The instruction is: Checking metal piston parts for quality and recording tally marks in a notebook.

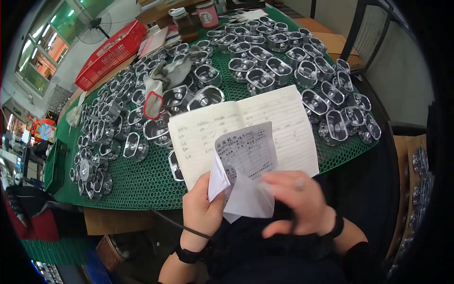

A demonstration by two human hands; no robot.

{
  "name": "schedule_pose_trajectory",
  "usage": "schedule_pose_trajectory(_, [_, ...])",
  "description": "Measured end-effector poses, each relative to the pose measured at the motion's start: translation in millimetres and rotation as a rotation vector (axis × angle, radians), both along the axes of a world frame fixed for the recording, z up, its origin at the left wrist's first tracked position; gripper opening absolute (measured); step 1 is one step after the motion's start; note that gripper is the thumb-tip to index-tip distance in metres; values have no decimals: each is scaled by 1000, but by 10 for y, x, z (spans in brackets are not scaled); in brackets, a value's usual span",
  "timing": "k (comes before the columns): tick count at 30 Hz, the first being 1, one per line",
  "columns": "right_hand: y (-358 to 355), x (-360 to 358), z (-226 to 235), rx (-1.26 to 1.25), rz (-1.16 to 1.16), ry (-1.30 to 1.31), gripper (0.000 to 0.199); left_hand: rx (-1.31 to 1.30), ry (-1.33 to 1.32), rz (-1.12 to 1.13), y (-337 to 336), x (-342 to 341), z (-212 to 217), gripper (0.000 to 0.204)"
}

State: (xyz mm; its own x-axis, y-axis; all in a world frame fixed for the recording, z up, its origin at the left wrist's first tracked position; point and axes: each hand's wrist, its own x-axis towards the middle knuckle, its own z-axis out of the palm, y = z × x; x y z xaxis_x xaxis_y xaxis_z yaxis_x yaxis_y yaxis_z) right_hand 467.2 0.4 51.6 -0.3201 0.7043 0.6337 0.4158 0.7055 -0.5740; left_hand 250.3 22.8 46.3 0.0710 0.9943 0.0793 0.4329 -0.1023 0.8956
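Both hands grip the paper slip (pixel 246 158), left hand (pixel 202 206) pinching its near-left fold, right hand (pixel 298 201) blurred at its right; light, floppy, tearable, best held by edges.

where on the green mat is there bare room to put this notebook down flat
Bare green mat lies along the near edge, between the left cluster of metal parts and the open notebook. A smaller strip shows right of the notebook, below the right-hand parts. The mat's middle and far end are packed with parts, with grey gloves on top.
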Motion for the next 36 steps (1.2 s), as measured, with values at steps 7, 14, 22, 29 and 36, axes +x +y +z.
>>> schedule_pose_trajectory(7, [238, -70, -290, -158, -179, 92, 49, -150, -179, -23, 49, 22, -136, 28])
schedule_pose_trajectory(14, [289, -102, -412, -470, -177, 450, 47, -254, -444, -63, 16, 2, -224, 36])
schedule_pose_trajectory(22, [382, 51, -402, -404, -165, 429, 56, -347, -618, 1, 13, -62, -233, 36])
schedule_pose_trajectory(29, [472, 94, -254, -691, 4, 573, 56, -377, -716, -39, -18, -101, -205, 39])
schedule_pose_trajectory(36, [483, 26, -229, -741, 26, 647, 56, -411, -758, -95, 7, -132, -235, 43])
